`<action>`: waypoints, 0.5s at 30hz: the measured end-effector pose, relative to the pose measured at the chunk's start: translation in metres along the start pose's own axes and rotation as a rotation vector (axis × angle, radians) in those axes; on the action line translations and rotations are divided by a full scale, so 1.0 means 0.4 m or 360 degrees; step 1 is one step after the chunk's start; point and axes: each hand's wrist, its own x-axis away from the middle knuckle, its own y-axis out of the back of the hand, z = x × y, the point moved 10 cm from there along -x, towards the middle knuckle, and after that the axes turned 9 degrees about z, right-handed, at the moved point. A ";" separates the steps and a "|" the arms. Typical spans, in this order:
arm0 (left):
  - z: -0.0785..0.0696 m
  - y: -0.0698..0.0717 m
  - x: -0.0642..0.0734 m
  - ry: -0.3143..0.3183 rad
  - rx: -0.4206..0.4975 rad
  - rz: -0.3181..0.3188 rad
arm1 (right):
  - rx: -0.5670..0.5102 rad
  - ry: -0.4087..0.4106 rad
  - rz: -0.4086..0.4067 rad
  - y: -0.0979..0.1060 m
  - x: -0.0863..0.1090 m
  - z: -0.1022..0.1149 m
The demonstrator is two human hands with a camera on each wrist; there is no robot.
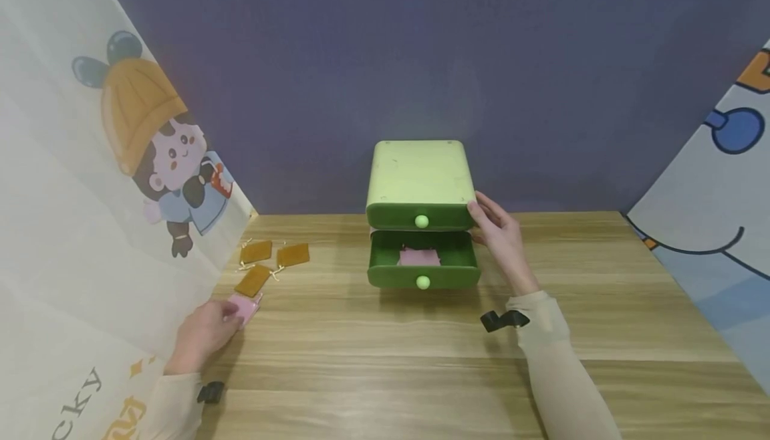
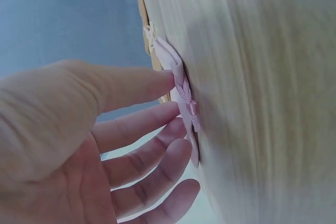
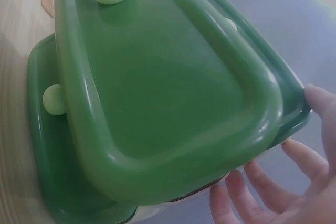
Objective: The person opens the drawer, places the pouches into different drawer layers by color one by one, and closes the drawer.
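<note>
My left hand point(image 1: 206, 332) pinches a small pink drawstring pouch point(image 1: 244, 307) between thumb and fingers, low over the left side of the table. In the left wrist view the pouch point(image 2: 181, 85) shows its pink ribbon facing the wood. A light green cabinet point(image 1: 421, 172) with dark green drawers stands at the back. Its middle drawer point(image 1: 424, 277) is pulled out, with pink cloth point(image 1: 420, 257) inside. My right hand point(image 1: 504, 239) rests on the cabinet's right side, its thumb at the front corner of the top drawer point(image 1: 394, 216) and fingers along the side.
Three orange-brown pouches point(image 1: 252, 281) with pale strings lie just beyond my left hand. In the right wrist view a bottom drawer point(image 3: 47, 145) sits below the pulled-out one. A dark wall point(image 1: 301, 92) rises behind, and printed panels point(image 1: 54, 159) flank the wooden table point(image 1: 337, 360).
</note>
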 end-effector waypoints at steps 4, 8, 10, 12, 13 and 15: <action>0.006 -0.001 0.002 0.0012 0.0014 -0.0012 | -0.0003 -0.0001 0.0001 0.000 0.000 -0.003; 0.011 0.001 0.000 0.0015 0.0016 -0.0031 | -0.0004 0.0005 0.0001 0.000 0.001 -0.003; 0.012 0.002 -0.001 0.0020 0.0021 -0.0045 | -0.0006 0.0009 0.0000 0.000 0.001 -0.002; 0.013 0.003 -0.002 0.0019 0.0025 -0.0054 | -0.0006 0.0011 -0.0003 0.000 0.001 -0.002; 0.013 0.002 -0.001 0.0018 0.0026 -0.0061 | -0.0006 0.0010 -0.0003 0.000 0.001 -0.002; 0.014 0.001 0.001 0.0020 0.0029 -0.0071 | -0.0007 0.0008 -0.0004 0.000 0.001 -0.002</action>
